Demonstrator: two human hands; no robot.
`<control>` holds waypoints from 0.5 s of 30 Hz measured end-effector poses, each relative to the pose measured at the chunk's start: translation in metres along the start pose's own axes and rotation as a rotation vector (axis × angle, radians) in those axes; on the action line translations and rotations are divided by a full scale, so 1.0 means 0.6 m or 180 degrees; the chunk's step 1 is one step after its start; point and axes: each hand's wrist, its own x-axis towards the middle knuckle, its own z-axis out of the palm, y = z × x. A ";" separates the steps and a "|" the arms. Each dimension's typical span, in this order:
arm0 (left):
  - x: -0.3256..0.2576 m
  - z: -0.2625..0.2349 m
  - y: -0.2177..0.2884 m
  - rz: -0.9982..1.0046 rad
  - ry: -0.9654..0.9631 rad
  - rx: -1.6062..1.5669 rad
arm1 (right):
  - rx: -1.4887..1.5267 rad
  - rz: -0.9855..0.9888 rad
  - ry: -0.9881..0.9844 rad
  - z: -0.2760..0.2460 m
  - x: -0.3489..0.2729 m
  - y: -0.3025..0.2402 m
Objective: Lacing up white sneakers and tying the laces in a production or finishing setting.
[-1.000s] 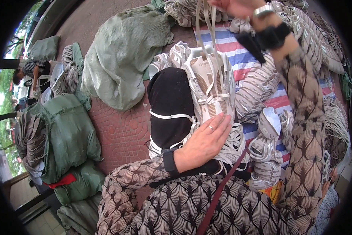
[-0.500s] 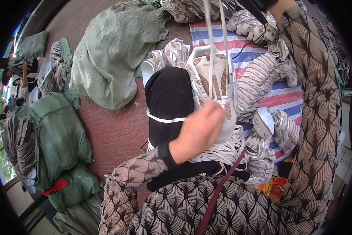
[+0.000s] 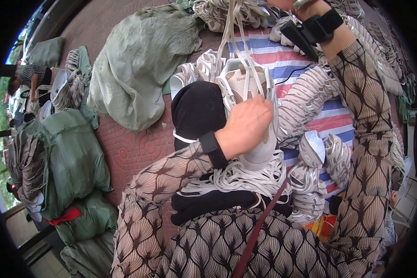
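A beige and white sneaker (image 3: 264, 150) lies before me with its opening away from me. My left hand (image 3: 248, 123) is closed over its lacing, fingers pinched on a white shoelace. Long shoelaces (image 3: 236, 28) rise from the shoe and leave the picture at the top. Part of my right hand (image 3: 306, 6) shows at the upper edge, its fingers mostly cut off; whether it grips the laces is hidden. A bundle of loose white laces (image 3: 259, 178) lies over my lap, below the shoe. Left of the shoe is my black-covered knee (image 3: 197, 111) with a white band round it.
Several sneaker uppers lie in stacked rows (image 3: 306, 99) on a striped sheet (image 3: 331, 123) at the right. A pale green sack (image 3: 134, 65) lies on the red paving (image 3: 129, 153), and fuller green sacks (image 3: 74, 157) stand at the left. A person (image 3: 34, 78) is at the far left.
My left hand has moved slightly up along the lacing. My right hand has come down and left, partly into view at the top. The long laces, taut before, now hang looser and bunched.
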 end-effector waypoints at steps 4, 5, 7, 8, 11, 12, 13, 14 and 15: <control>-0.024 0.011 0.020 -0.0193 0.0304 -0.0370 | 0.1436 0.0463 -0.1288 -0.025 0.007 -0.004; -0.039 0.013 0.026 -0.0160 0.0340 -0.0275 | 0.1431 0.0504 -0.1259 -0.020 0.005 -0.008; -0.086 -0.002 0.043 0.0020 0.0257 -0.0205 | 0.0775 0.0212 -0.0647 0.024 0.000 -0.023; -0.109 -0.009 0.057 0.0242 0.0175 -0.0159 | 0.0099 -0.0081 0.0011 0.042 -0.005 -0.036; -0.136 0.018 0.069 0.0598 0.0117 0.0269 | 0.0515 0.0143 0.0136 0.016 0.003 -0.031; -0.137 0.016 0.067 0.0535 -0.0212 0.0210 | 0.0638 0.0289 0.0142 0.016 0.009 -0.042; -0.140 0.017 0.067 0.0536 -0.0217 0.0214 | 0.0758 0.0438 0.0150 0.018 0.015 -0.052; -0.141 0.021 0.068 0.0554 -0.0112 0.0196 | 0.0866 0.0587 0.0157 0.017 0.024 -0.065; -0.142 0.024 0.067 0.0574 -0.0005 0.0176 | 0.0970 0.0738 0.0167 0.017 0.033 -0.078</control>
